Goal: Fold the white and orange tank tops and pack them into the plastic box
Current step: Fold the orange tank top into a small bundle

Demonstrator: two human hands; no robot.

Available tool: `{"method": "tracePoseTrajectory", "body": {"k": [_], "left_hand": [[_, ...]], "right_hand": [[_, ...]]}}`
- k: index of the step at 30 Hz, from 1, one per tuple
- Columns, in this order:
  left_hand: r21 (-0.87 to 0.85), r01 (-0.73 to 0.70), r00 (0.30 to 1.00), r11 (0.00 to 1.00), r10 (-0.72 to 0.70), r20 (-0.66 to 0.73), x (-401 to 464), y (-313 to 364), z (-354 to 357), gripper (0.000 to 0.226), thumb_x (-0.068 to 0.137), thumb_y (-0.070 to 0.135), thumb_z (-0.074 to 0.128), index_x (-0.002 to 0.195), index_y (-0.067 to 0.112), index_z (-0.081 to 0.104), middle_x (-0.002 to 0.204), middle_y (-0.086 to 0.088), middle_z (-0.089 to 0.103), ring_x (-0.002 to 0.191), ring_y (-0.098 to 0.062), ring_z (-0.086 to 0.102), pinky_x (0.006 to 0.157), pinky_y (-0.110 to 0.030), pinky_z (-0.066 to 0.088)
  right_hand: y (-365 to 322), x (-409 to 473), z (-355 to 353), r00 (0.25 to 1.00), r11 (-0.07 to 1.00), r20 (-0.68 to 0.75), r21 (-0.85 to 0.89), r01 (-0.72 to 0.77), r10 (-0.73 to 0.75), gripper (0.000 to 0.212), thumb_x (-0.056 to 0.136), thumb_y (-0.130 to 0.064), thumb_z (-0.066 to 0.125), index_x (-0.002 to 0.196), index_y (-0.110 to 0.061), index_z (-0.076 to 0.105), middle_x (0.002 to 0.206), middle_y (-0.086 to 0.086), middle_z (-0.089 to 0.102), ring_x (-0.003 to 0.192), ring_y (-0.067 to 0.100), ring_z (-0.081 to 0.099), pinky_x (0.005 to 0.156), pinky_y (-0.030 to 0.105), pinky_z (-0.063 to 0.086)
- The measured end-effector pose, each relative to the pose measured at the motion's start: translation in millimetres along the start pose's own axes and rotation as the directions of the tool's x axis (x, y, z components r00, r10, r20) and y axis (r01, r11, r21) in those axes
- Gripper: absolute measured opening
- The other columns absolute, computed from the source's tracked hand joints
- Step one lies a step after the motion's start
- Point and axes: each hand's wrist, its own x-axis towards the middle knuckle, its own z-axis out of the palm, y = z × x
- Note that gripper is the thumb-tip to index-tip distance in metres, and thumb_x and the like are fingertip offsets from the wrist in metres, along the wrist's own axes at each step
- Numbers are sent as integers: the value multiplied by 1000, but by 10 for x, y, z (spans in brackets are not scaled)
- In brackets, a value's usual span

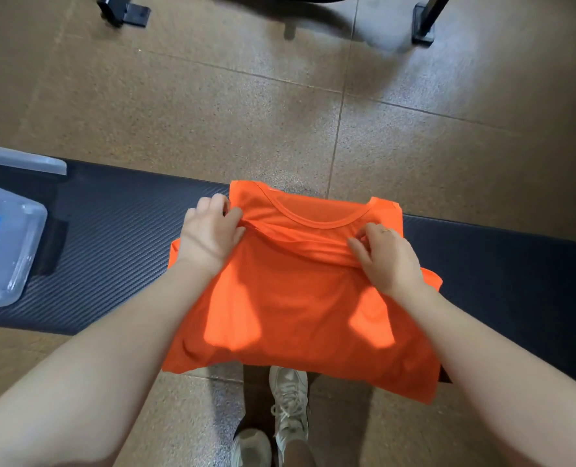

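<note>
A dark ribbed worktop point(111, 237) carries the orange tank top point(296, 298), spread at its middle. The clear plastic box point(13, 237) sits far left. The left hand point(209, 237) and right hand point(389, 261) each have fingers pinched on a fabric fold below the neckline.

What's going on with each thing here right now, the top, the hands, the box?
Orange tank top: partly folded, lying on the bench, lower edge hanging off the near side.
Left hand: pinching the top's folded edge.
Right hand: pinching the same fold on the other side.
Plastic box: on the bench to the left, lid off, something blue inside.
Bench: dark padded, bearing the top and box.
White tank top: not in view.
</note>
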Motion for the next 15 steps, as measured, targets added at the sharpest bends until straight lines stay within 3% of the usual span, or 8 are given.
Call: {"method": "tracePoseTrajectory", "body": {"k": [3, 6, 9, 12, 15], "left_hand": [[-25, -194, 981, 981, 194, -8, -40, -33, 83, 32, 74, 31, 73, 87, 3, 67, 89, -19, 62, 77, -37, 60, 60, -41, 47], [81, -351, 932, 933, 356, -73, -87, -85, 120, 29, 70, 38, 60, 79, 11, 66, 82, -9, 65, 70, -29, 62, 63, -34, 41], [99, -412, 887, 906, 423, -183, -55, -101, 136, 12, 69, 22, 52, 79, 17, 58, 80, -4, 66, 77, -25, 56, 65, -33, 29], [-37, -415, 902, 909, 406, -147, -33, -102, 77, 19, 68, 25, 46, 87, 22, 51, 85, 0, 68, 87, -19, 47, 72, -33, 28], [-281, -303, 946, 910, 323, 26, 3, -81, -85, 31, 79, 33, 40, 94, 16, 61, 78, -10, 69, 82, -26, 61, 76, -37, 43]], "right_hand": [[70, -64, 25, 968, 961, 99, -132, 243, -231, 54, 74, -53, 64, 105, -9, 59, 95, 13, 62, 87, 35, 60, 72, 44, 50], [61, -92, 47, 947, 916, 84, -238, 322, -311, 40, 63, -30, 81, 87, -6, 61, 77, 13, 60, 67, 34, 62, 53, 39, 52], [-3, -69, 38, 917, 858, 52, -337, 388, -395, 31, 52, -14, 85, 65, -10, 56, 62, 8, 57, 51, 29, 58, 42, 30, 42], [-17, -67, -41, 969, 963, -2, -105, 247, -249, 17, 75, -22, 63, 72, -7, 55, 72, 11, 61, 64, 34, 62, 48, 36, 47], [32, -15, -151, 992, 977, -78, 183, 110, -97, 27, 87, -35, 38, 69, -16, 44, 72, 13, 61, 71, 37, 60, 57, 36, 40]]}}
